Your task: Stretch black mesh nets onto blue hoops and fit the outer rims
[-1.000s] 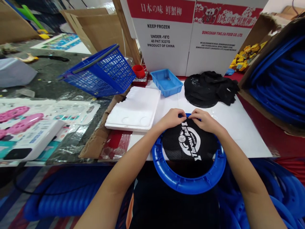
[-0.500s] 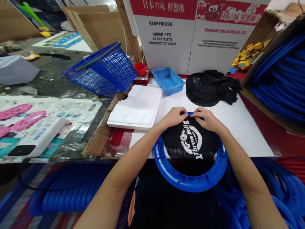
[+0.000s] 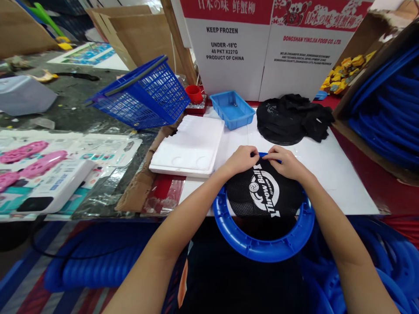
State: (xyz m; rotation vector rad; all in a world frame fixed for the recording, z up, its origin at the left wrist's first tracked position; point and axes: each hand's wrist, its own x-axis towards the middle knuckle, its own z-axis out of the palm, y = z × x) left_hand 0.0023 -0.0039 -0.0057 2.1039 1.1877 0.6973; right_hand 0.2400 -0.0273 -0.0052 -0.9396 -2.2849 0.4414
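A blue plastic ring [image 3: 262,250] lies half over the near edge of the white tabletop [image 3: 330,174]. A black mesh net [image 3: 265,194] printed "Throw Ball" in white is spread across the ring's far half. My left hand [image 3: 240,159] and my right hand [image 3: 284,162] sit side by side at the ring's far rim, fingers pinching the net's edge against it. My fingertips hide that part of the rim.
A pile of black mesh nets [image 3: 291,118] lies behind my hands. A small blue tray [image 3: 232,109], red cup [image 3: 194,93], white foam tray [image 3: 191,146] and tilted blue basket [image 3: 144,96] stand left. White cartons [image 3: 262,48] close the back. Blue rings [image 3: 386,104] fill a box right.
The view has shifted slightly. My hands stay at the far rim, with small finger movements on the net's edge.
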